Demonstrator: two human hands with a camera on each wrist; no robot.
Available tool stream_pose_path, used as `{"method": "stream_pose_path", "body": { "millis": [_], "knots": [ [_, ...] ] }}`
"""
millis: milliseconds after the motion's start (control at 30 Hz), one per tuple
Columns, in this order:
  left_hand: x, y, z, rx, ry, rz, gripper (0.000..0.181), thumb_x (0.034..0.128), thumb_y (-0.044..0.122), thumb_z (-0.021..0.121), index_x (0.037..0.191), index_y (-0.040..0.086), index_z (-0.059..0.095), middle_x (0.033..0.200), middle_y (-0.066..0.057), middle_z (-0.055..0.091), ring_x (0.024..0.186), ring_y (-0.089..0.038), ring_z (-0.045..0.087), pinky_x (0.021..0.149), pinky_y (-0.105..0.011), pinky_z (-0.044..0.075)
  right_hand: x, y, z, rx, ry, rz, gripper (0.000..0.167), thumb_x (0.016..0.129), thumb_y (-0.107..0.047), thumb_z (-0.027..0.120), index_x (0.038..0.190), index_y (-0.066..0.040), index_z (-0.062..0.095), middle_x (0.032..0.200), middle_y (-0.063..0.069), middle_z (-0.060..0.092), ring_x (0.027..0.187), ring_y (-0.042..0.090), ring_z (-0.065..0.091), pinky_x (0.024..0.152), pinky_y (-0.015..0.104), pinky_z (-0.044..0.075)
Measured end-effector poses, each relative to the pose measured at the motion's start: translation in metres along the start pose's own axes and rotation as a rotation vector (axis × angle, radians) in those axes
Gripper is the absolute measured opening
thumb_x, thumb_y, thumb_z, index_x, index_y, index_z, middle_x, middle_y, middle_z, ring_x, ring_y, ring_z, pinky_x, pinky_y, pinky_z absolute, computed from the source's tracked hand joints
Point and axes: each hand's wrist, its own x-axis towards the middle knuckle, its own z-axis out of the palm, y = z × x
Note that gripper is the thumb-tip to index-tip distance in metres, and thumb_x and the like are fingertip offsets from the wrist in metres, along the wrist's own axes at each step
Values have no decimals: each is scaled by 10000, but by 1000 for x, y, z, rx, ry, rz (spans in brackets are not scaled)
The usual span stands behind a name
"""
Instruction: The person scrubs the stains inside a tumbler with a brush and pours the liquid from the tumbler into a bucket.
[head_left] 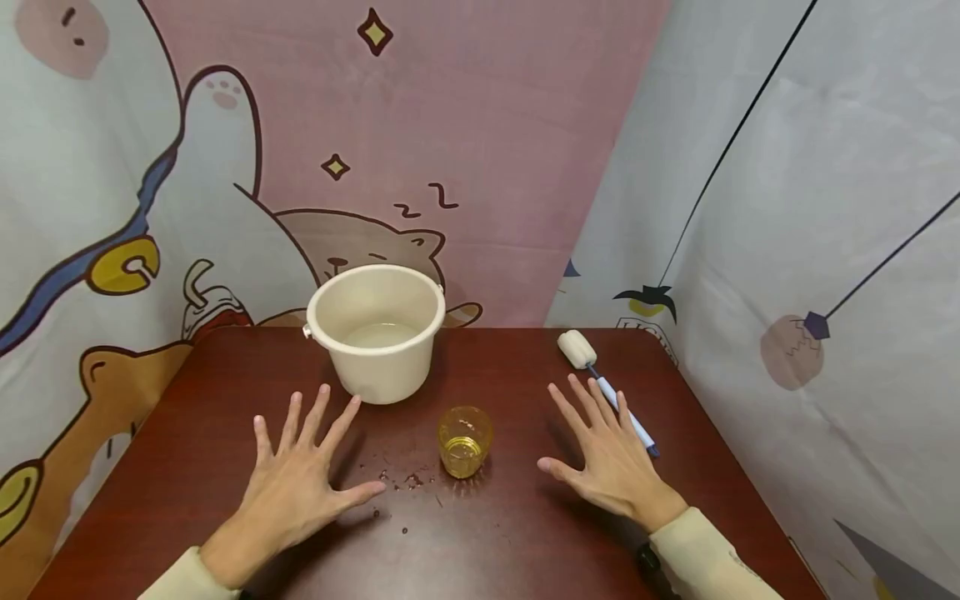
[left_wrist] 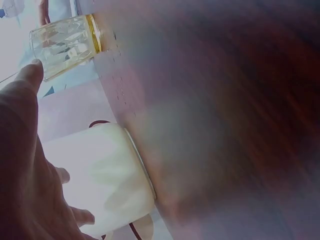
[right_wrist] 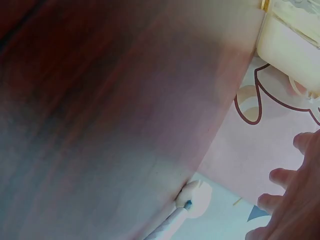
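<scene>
Both hands are held over the table with fingers spread, holding nothing. My left hand [head_left: 288, 492] is in front of a cream bucket [head_left: 382, 367] that has some liquid in it. In the left wrist view the hand [left_wrist: 30, 165] appears beside the bucket [left_wrist: 107, 175] and the glass [left_wrist: 67, 45]. Between the hands stands an upright yellowish glass [head_left: 464, 442] with a little yellow-looking liquid. My right hand [head_left: 615, 467] is just left of a brush [head_left: 626, 412] with a white sponge head and a light blue handle, lying on the table.
The dark red-brown table [head_left: 450, 558] has small drops of liquid [head_left: 412, 481] left of the glass. Behind it and at both sides hangs a cloth [head_left: 480, 125] printed with cartoon animals.
</scene>
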Motion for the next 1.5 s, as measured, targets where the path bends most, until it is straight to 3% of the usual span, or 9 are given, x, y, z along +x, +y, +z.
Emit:
{"method": "stream_pose_path", "body": {
  "millis": [400, 767, 1233, 1500],
  "knots": [
    [7, 10, 0, 0, 12, 61, 1231, 848, 1013, 706, 1848, 429, 288, 1964, -135, 215, 1800, -565, 161, 1328, -940, 59, 7, 1, -5, -10, 20, -27, 1113, 988, -805, 731, 1873, -401, 189, 1961, 81, 242, 1794, 484, 276, 1354, 870, 215],
    [10, 17, 10, 17, 36, 121, 1222, 836, 1060, 654, 1834, 432, 333, 1954, -118, 260, 1798, -536, 216, 1323, -937, 146, 8, 6, -4, -4, 22, -33, 1092, 997, -791, 727, 1872, -381, 218, 1953, 102, 264, 1782, 499, 293, 1359, 857, 223],
    [20, 40, 17, -15, 51, 176, 1237, 837, 965, 774, 1847, 465, 264, 1945, -127, 283, 1782, -501, 304, 1323, -917, 226, 11, 4, -4, 8, 13, -31, 1048, 1020, -776, 711, 1866, -344, 269, 1946, 97, 288, 1789, 468, 301, 1378, 828, 229],
    [25, 52, 19, -57, 97, 217, 1259, 832, 935, 813, 1851, 411, 292, 1918, -140, 342, 1737, -524, 390, 1293, -910, 309, 15, 6, -8, 12, -3, -14, 1009, 1051, -754, 690, 1866, -333, 271, 1939, 107, 302, 1770, 487, 338, 1405, 799, 210]
  ]
}}
